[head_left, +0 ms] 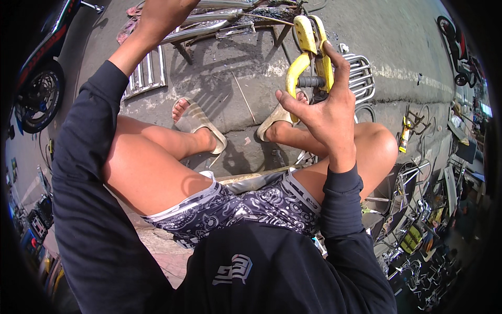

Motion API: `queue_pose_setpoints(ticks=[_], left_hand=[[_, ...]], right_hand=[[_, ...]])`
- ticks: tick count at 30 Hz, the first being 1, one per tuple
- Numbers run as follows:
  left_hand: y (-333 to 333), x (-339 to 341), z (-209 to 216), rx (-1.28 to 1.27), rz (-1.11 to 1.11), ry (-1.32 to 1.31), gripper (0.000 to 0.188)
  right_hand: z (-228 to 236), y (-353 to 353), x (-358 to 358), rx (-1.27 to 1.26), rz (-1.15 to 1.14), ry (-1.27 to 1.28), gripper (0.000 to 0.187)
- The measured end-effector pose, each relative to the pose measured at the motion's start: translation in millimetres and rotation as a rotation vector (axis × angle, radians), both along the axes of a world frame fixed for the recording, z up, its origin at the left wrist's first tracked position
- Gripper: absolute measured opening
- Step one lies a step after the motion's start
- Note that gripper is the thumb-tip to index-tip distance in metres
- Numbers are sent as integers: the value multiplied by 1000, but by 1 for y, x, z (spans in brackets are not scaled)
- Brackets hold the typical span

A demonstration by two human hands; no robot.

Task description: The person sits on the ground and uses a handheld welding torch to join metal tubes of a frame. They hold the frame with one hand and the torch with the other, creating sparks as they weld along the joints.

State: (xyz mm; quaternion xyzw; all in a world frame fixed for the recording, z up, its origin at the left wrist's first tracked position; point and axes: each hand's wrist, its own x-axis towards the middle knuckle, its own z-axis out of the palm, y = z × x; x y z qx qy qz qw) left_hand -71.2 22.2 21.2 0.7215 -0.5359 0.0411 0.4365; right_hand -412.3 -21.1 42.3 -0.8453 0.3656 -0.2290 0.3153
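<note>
Right hand [324,112] closed on yellow clamp [309,52] at 1 o'clock; left hand [162,18] at 11 o'clock on metal bars [209,21], grip unclear

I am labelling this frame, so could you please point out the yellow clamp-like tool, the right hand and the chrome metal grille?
yellow clamp-like tool [294,73]: head view, on its left arm.
right hand [328,112]: head view, on its palm.
chrome metal grille [361,76]: head view, on its curved bars.

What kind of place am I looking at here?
Most likely an outdoor roadside metalwork or welding spot. The person sits over bare concrete pavement, the right hand on a yellow clamp-like tool, with metal grilles, chrome tubes and a parked motorcycle nearby.
</note>
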Motion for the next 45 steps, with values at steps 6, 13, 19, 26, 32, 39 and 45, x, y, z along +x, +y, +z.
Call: queue_pose_setpoints(ticks=[6, 13, 19, 26, 32, 39, 45], left_hand=[[1, 11, -3, -2, 69, -42, 44], [-3, 6, 2, 125, 124, -29, 54], [-3, 5, 3, 80, 122, -103, 51], [3, 5, 5, 86, 61, -7, 45], [1, 5, -1, 64, 57, 1, 45], [3, 3, 0, 41, 38, -109, 44], [6, -3, 3, 83, 62, -59, 42]], right_hand=[[-3, -13, -6, 52, -68, 36, 103], [-53, -27, 31, -130, -25, -104, 108], [-65, -12, 29, -167, -22, -120, 107], [-48, -6, 16, -165, -20, -106, 107], [-35, 6, 2, -53, -11, -156, 109], [-37, 2, 20, -164, 63, -233, 111], [-38, 0, 28, -156, 48, -203, 110]])
